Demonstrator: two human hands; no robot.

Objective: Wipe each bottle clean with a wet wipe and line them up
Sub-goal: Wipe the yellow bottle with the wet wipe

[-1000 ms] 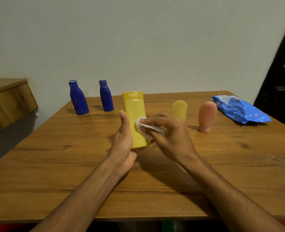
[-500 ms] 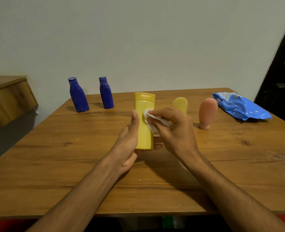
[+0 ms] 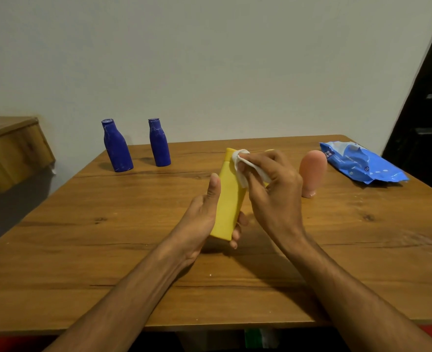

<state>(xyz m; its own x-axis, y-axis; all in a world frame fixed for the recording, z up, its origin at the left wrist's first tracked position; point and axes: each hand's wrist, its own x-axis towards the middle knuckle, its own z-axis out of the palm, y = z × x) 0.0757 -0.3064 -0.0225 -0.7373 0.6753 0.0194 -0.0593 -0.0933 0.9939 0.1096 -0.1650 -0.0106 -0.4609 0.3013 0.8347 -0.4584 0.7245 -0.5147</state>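
Note:
My left hand (image 3: pixel 204 219) grips the lower half of a tall yellow bottle (image 3: pixel 228 199), held above the wooden table (image 3: pixel 108 237) and tilted with its cap to the right. My right hand (image 3: pixel 273 189) pinches a white wet wipe (image 3: pixel 245 165) against the bottle's cap and upper side. Two dark blue bottles (image 3: pixel 117 147) (image 3: pixel 159 143) stand side by side at the back left. A pink bottle (image 3: pixel 312 171) stands upside down on its cap to the right. A small yellow bottle (image 3: pixel 269 150) is almost hidden behind my right hand.
A blue pack of wet wipes (image 3: pixel 362 162) lies at the table's back right corner. A wooden ledge (image 3: pixel 9 148) juts out at the left beyond the table. A dark door (image 3: pixel 428 110) stands at the right.
The yellow bottle has tilted further to the right in my left hand. My right hand has slid the wipe up from the bottle's side to its cap.

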